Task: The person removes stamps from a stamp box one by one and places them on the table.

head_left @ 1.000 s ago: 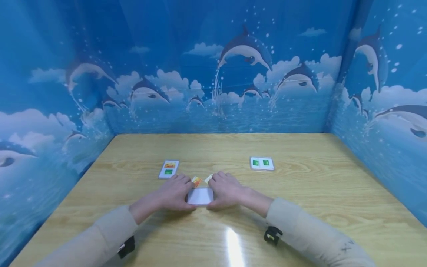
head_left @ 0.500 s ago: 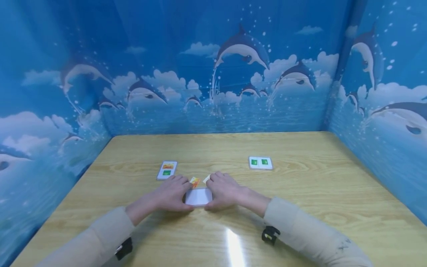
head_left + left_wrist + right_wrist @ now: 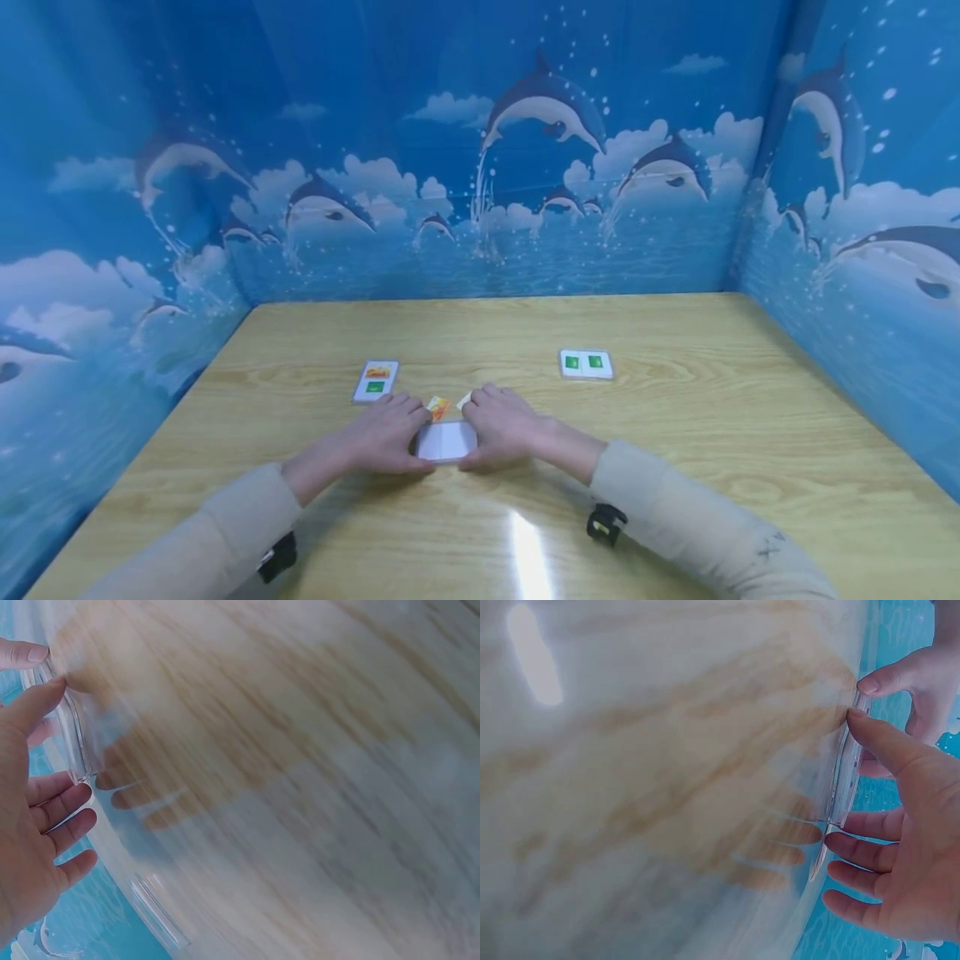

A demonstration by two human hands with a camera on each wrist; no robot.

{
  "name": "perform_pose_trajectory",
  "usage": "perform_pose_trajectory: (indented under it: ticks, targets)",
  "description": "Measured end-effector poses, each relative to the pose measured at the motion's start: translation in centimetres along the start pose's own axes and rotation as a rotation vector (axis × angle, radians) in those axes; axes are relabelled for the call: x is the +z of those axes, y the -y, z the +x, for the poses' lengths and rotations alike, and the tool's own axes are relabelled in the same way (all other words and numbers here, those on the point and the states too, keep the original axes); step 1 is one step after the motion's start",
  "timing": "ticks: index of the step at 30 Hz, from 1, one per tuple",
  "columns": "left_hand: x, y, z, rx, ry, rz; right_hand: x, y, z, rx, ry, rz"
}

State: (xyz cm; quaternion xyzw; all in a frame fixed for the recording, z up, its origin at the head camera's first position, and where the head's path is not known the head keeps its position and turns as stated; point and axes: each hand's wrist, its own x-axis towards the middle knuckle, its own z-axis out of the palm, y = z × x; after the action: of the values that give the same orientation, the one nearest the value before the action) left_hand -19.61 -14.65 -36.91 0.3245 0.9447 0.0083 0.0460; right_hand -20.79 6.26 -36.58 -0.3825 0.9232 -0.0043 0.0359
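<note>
Between my two hands lies a flat rectangular case [image 3: 447, 442] with a clear rim and plain white halves inside. My left hand [image 3: 386, 437] grips its left end, thumb at the near edge and fingers toward the far side. At the right end my right hand [image 3: 506, 429] holds it the same way. The left wrist view shows the case's clear edge [image 3: 73, 735] against the thumb and fingertips; the right wrist view shows that edge [image 3: 844, 772] too. Just beyond it lie a small orange-and-yellow card [image 3: 437, 407] and a pale card [image 3: 463, 401], partly hidden by my right fingers.
A similar clear case [image 3: 376, 382] with an orange picture and a green one lies beyond my left hand. Another case [image 3: 586, 364], with two green pictures, lies farther right. Dolphin-printed blue curtains [image 3: 480, 250] border the wooden table [image 3: 720, 417].
The head view has shifted slightly. Both hands keep their hold on the case, with hardly any movement.
</note>
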Motion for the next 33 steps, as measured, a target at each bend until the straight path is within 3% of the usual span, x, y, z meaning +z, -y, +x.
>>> perform_pose_trajectory:
  ticks: [7,16,26,33]
  targets:
    - [0.0,0.1,0.0,0.007,0.018,0.003,0.0,0.0,0.0,-0.002,0.015,-0.006]
    - [0.0,0.3,-0.1,0.069,-0.008,0.04,0.0,0.0,0.1,-0.008,0.01,-0.029]
    - [-0.2,0.3,-0.2,0.052,0.019,0.07,0.0,-0.1,0.1,-0.015,0.018,-0.025]
    - [-1.1,-0.2,0.6,0.044,-0.065,0.066,-0.4,-1.3,-0.3,-0.007,-0.029,0.03]
